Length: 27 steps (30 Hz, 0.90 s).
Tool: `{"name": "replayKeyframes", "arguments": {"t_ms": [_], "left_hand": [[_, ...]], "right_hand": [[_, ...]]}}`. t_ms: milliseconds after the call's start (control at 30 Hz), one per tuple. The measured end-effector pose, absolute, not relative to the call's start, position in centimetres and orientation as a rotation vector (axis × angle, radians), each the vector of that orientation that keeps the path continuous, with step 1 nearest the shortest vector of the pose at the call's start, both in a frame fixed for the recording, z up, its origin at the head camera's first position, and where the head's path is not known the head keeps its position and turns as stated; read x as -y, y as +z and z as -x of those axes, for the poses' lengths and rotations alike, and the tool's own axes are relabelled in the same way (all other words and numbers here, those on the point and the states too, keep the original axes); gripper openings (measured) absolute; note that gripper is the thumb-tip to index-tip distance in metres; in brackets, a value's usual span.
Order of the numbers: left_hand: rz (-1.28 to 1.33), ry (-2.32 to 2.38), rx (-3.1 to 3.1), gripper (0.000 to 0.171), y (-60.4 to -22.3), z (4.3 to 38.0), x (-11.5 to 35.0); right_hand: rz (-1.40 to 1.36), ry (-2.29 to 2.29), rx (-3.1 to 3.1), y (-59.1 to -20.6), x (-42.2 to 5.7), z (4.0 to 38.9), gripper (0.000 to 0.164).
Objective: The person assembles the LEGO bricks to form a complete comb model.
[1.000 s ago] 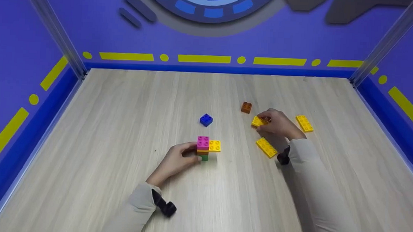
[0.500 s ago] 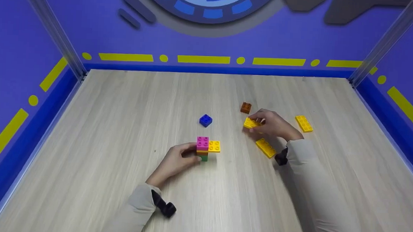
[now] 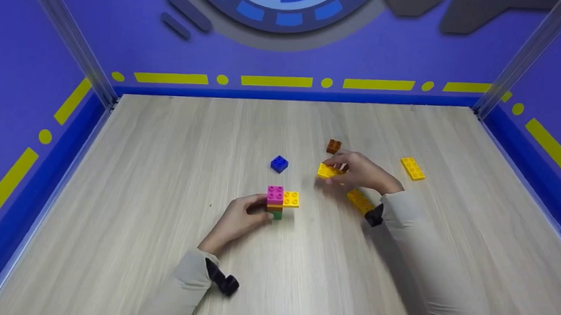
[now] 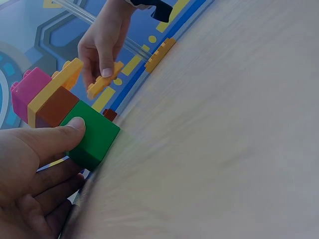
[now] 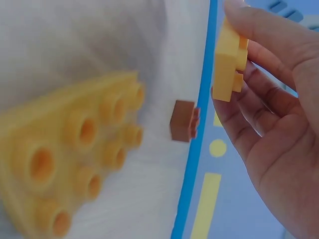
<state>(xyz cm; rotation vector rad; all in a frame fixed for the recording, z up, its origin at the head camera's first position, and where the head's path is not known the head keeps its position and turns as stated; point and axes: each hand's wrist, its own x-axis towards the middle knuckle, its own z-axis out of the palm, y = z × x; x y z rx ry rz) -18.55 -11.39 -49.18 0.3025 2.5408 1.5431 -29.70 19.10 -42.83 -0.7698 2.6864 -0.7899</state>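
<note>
A small stack of toy building bricks stands on the table, its green brick (image 4: 94, 134) at the bottom. Above that come a brown brick (image 4: 58, 107), a flat yellow brick (image 3: 291, 199) jutting out to the right, and a pink brick (image 3: 275, 194) on top. My left hand (image 3: 239, 220) grips the stack low down, thumb on the green brick. Off the table, my right hand (image 3: 363, 173) pinches another yellow brick (image 5: 227, 62) between thumb and fingers, studs facing the palm in the right wrist view. It is right of the stack and farther back.
A blue brick (image 3: 279, 163) lies behind the stack. Behind my right hand is a loose brown brick (image 3: 334, 146). One yellow brick (image 3: 360, 201) lies under the right wrist, partly covered, and another yellow brick (image 3: 413, 169) farther right. Blue panels (image 3: 285, 61) wall the table's back and sides.
My right hand has moved left toward the stack, carrying the yellow brick. The left hand and the stack stay where they were.
</note>
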Motion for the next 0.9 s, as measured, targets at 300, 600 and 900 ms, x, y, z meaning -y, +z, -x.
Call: {"name": "replayKeyframes", "arguments": {"t_ms": [300,600,900], "left_hand": [[-0.290,1.520,-2.549,0.051,-49.2,18.6,11.4],[-0.266,1.496,-2.556,0.052,-49.4,18.7,11.3],[-0.276,1.523,-2.542,0.052,-49.3,18.7,11.4]], "right_hand": [[0.955,-0.710,-2.654,-41.7,-17.3,28.8,0.043],[1.046,-0.717,-2.595,-40.9,-15.7,27.7,0.042],[1.195,-0.727,-2.570,-40.2,-14.5,26.9,0.043]]}}
